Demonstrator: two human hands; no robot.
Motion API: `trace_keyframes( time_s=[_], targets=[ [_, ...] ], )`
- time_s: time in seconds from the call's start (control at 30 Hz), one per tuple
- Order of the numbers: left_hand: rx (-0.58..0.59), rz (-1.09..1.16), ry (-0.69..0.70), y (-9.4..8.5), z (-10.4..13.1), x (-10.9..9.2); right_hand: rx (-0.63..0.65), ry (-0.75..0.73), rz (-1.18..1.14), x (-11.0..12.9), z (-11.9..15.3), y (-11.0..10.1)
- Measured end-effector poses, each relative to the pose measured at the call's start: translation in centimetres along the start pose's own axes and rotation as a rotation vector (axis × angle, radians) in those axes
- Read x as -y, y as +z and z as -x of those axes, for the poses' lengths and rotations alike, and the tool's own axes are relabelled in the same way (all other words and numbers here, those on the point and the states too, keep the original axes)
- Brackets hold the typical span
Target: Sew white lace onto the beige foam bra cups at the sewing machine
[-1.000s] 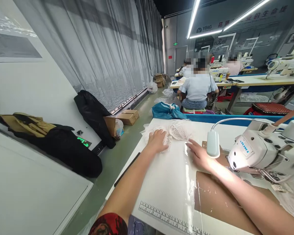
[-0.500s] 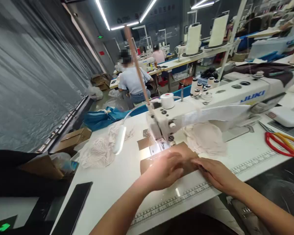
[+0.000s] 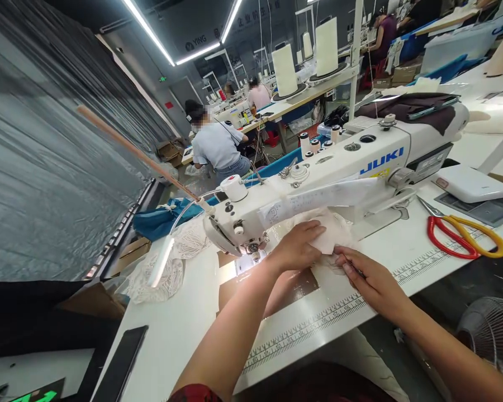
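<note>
My left hand (image 3: pixel 298 249) is closed on the edge of a pale fabric piece (image 3: pixel 327 237), lifted from the pile beside the sewing machine (image 3: pixel 314 192). My right hand (image 3: pixel 371 279) meets the lower edge of that fabric with its fingertips. A slim dark object (image 3: pixel 356 264) shows between its thumb and fingers, too small to name. Under my left forearm, a brown fabric piece (image 3: pixel 304 286) lies flat on the table in front of the lit needle area; the forearm hides part of it.
Red-and-yellow-handled scissors (image 3: pixel 465 234) lie at the right, near a white box-shaped device (image 3: pixel 471 182). Bundled white thread (image 3: pixel 157 279) sits left of the machine head. A printed ruler (image 3: pixel 310 324) runs along the front edge. A fan (image 3: pixel 492 329) stands lower right. Co-workers sit farther back.
Both hands have left the brown fabric and come to the pale fabric pile, where a piece is now raised. The view has shifted, moving the machine leftward in the picture.
</note>
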State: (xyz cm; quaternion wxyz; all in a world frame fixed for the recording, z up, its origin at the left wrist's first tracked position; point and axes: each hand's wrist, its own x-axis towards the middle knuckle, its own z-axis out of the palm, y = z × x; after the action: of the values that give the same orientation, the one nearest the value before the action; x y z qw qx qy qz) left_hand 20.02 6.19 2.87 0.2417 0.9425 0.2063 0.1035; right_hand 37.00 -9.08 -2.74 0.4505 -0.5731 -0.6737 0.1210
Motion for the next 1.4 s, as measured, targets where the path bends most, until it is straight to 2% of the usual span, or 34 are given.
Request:
trace_keyframes(
  time_s=[0.1,0.27,0.5,0.6,0.73,0.8,0.9,1.03,1.1,1.17,1.23,1.3,1.4],
  targets=[
    [0.004,0.049,-0.027,-0.2,0.2,-0.2,0.056,0.020,0.004,-0.2,0.1,0.1],
    [-0.067,0.216,-0.038,0.1,-0.5,-0.1,0.068,-0.008,-0.002,-0.2,0.5,0.2],
    [-0.236,0.582,-0.067,0.6,0.3,-0.6,0.174,0.001,0.174,-0.1,0.7,0.8],
    [-0.374,0.546,0.016,0.4,1.6,-2.0,0.181,-0.006,0.287,0.4,0.6,1.0],
    [-0.528,0.362,0.212,-0.1,5.2,-4.6,0.198,-0.085,0.465,0.8,0.7,1.5],
    [-0.574,0.312,0.221,-0.2,8.0,-5.6,0.202,-0.166,0.519,0.6,0.8,1.8],
    [-0.685,0.273,0.077,0.0,12.9,-6.0,0.241,-0.281,0.544,-0.1,1.3,2.0],
    [-0.826,0.283,-0.292,0.5,18.8,-4.8,0.224,-0.394,0.509,-0.6,1.8,1.8],
    [-0.866,0.361,-0.447,0.7,20.8,-3.9,0.150,-0.360,0.419,0.4,1.8,2.0],
    [-0.883,0.465,-0.526,0.8,21.9,-3.2,0.088,-0.274,0.296,2.8,1.4,2.7],
    [-0.888,0.555,-0.551,0.9,22.2,-2.8,0.168,-0.218,0.127,6.2,0.7,4.4],
    [-0.889,0.665,-0.548,0.9,22.1,-2.8,0.220,-0.248,-0.019,9.8,-0.4,6.8],
    [-0.903,0.990,-0.527,0.7,21.8,-3.1,0.283,-0.227,-0.070,13.4,-1.9,10.6]
  ],
)
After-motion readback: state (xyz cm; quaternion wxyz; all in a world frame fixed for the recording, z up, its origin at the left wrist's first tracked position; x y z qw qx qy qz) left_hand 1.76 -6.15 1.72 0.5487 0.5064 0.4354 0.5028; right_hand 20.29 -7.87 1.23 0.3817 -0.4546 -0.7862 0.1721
